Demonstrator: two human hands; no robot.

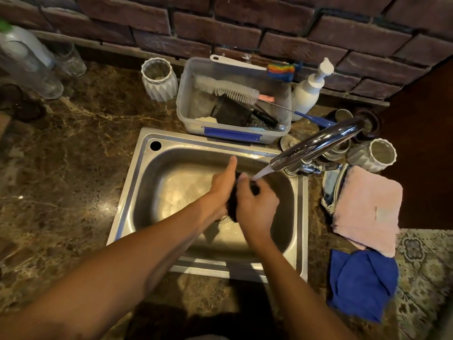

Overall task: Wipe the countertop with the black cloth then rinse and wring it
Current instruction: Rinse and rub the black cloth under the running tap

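Both of my hands are over the steel sink [137, 190], bunched around the black cloth [232, 204], which shows only as a dark wad between them. My left hand [220, 187] grips it from the left with the thumb sticking up. My right hand [255, 207] wraps it from the right. The chrome faucet [316, 143] reaches in from the right, and its white nozzle tip [261, 172] ends right at my right thumb. The sink bottom looks wet. The brown marble countertop [73, 168] surrounds the sink.
A clear plastic tub [193, 119] with brushes and a black mesh cup sits behind the sink. White ribbed cups [159, 79] [377, 153], a soap pump bottle [308, 92], a folded pink towel [367, 207], a blue cloth [362, 283] and glass jars [31, 67] stand around.
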